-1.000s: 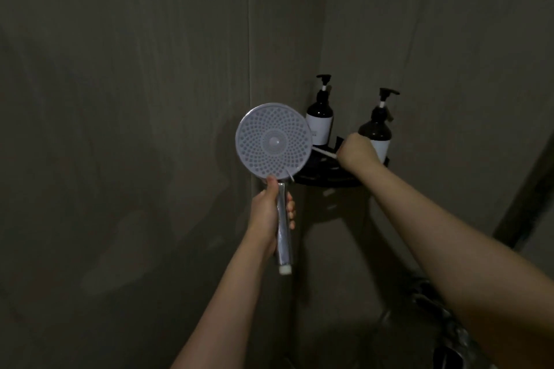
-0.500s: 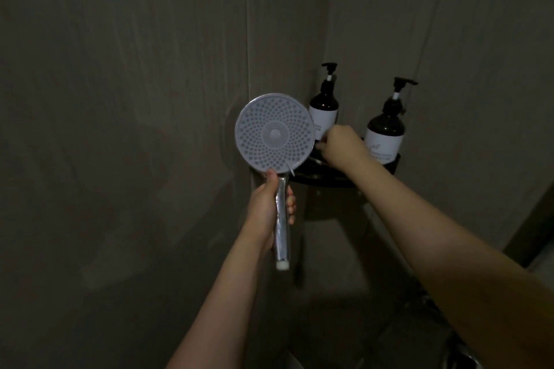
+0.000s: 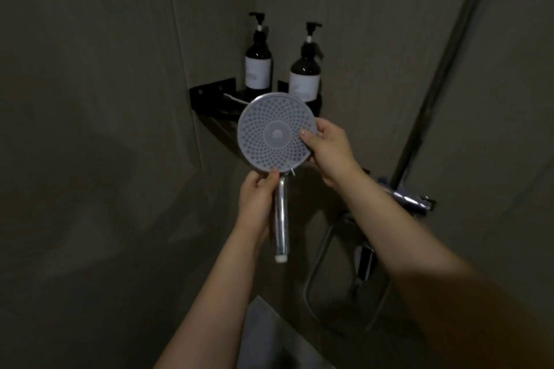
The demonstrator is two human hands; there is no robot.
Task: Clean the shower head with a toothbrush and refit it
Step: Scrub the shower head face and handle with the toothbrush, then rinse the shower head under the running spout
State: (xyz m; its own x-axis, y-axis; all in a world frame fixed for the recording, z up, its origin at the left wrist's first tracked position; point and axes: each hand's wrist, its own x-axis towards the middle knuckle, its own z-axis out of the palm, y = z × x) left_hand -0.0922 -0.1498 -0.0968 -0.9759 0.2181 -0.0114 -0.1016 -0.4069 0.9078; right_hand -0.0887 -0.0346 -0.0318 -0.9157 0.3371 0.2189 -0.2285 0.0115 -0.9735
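Observation:
The shower head point(image 3: 274, 133) is a round pale disc full of small holes on a chrome handle point(image 3: 281, 219), and its face points toward me. My left hand point(image 3: 257, 201) grips the handle just under the disc. My right hand point(image 3: 326, 150) holds the disc's right rim, thumb on the face. The toothbrush point(image 3: 236, 100) lies as a thin white stick on the black corner shelf point(image 3: 209, 93) behind the disc, partly hidden by it. Neither hand touches the toothbrush.
Two dark pump bottles point(image 3: 258, 64) point(image 3: 305, 75) with white labels stand on the shelf. A chrome mixer valve point(image 3: 410, 199) sits on the right wall, with a riser pipe point(image 3: 443, 63) above it and a hose point(image 3: 317, 260) hanging below. Walls are dark grey.
My right hand has left the shelf, where the toothbrush now lies, and taken hold of the shower head's right rim. The camera has shifted, so the mixer valve now shows.

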